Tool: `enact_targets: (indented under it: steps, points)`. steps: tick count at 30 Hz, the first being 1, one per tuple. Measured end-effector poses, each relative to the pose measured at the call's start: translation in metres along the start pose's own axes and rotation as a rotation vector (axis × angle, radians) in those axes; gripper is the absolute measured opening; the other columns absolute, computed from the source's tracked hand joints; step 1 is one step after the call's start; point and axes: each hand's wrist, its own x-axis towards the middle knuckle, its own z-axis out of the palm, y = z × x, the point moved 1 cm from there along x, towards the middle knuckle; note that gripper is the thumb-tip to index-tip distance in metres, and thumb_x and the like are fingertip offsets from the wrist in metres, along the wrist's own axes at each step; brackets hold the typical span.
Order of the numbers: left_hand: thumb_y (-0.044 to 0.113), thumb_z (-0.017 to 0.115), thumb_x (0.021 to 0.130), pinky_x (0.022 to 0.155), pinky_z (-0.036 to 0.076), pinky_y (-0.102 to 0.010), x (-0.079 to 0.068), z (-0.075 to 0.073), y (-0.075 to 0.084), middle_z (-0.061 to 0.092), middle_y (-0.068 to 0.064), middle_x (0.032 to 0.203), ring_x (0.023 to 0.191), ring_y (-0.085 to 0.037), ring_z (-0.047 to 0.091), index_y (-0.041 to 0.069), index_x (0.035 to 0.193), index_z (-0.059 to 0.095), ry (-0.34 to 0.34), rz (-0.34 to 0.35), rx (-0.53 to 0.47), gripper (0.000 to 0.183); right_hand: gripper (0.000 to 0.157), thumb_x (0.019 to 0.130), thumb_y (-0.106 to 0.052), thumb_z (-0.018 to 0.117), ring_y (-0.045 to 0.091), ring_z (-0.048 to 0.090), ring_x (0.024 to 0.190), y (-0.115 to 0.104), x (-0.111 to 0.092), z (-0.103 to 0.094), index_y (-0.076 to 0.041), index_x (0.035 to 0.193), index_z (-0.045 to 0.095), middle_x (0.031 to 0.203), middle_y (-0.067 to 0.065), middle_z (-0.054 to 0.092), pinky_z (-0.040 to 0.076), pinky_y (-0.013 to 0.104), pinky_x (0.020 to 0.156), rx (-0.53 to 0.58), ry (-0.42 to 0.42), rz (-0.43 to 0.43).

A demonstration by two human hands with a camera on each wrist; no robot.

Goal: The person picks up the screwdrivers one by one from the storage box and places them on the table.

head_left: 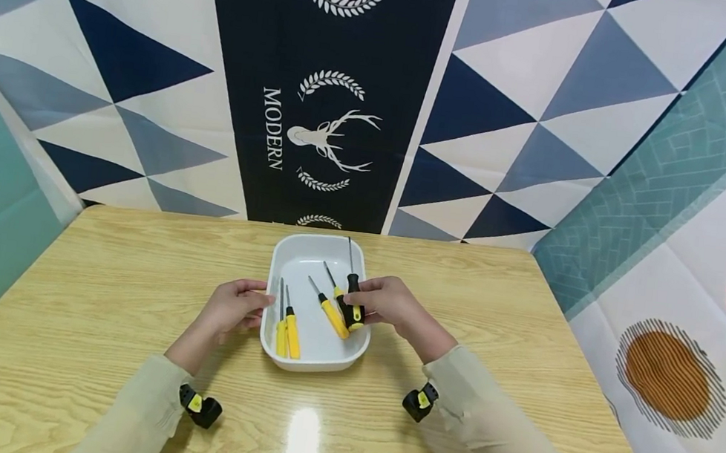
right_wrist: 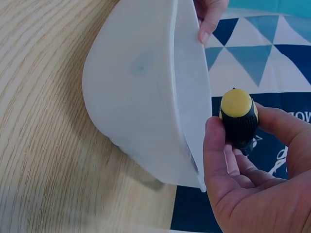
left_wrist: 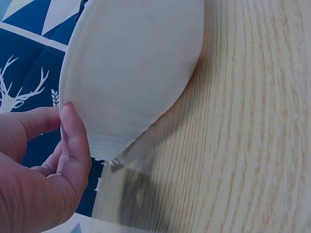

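Observation:
A white rectangular tray (head_left: 314,364) stands on the table. My left hand (head_left: 229,308) pinches its left rim between thumb and fingers, as the left wrist view confirms. My right hand (head_left: 392,304) grips a black-handled screwdriver (right_wrist: 236,104) with a yellow butt end, above the tray's right side; its shaft points away from me. Inside lie two yellow-handled screwdrivers (head_left: 292,334) side by side at the left. Right of them slants a yellow-and-black screwdriver (head_left: 334,318). Another screwdriver (head_left: 331,275) lies partly hidden behind the held one.
The wood-grain table (head_left: 128,282) reaches back to a patterned wall cloth (head_left: 326,140). Cloths also hang at the left and right sides. A small black device (head_left: 201,408) sits on the left wrist and another black device (head_left: 420,403) on the right.

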Motion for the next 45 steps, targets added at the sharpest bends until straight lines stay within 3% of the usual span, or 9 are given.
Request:
enact_targets:
  steps: [10,32,45]
  points:
    - [0.017,0.062,0.089,0.068,0.057,-0.025,0.000,-0.001,0.000,0.059,-0.005,0.093,0.072,-0.012,0.059,0.003,0.128,0.051,-0.008,0.006,0.001,0.043,0.045,0.083,-0.019,0.070,0.018,0.063,0.083,0.002,-0.002,-0.005,0.000,0.122,0.056,0.116,0.016,0.060,0.057,0.033,0.078,0.025,0.003,-0.002]
    - [0.018,0.063,0.089,0.067,0.056,-0.022,-0.002,-0.001,0.001,0.058,-0.005,0.095,0.074,-0.012,0.058,0.003,0.130,0.049,-0.013,-0.009,-0.010,0.046,0.037,0.084,-0.018,0.069,0.016,0.064,0.078,0.013,-0.001,-0.016,0.001,0.115,0.060,0.105,0.014,0.064,0.058,0.031,0.074,0.068,0.011,-0.030]
    - [0.017,0.062,0.089,0.065,0.056,-0.021,-0.002,-0.001,0.000,0.058,-0.003,0.092,0.072,-0.011,0.058,0.003,0.131,0.048,-0.012,-0.007,-0.019,0.046,0.042,0.086,-0.019,0.066,0.015,0.065,0.078,0.020,-0.001,-0.027,0.003,0.120,0.056,0.113,0.018,0.062,0.058,0.031,0.075,0.068,0.020,-0.042]
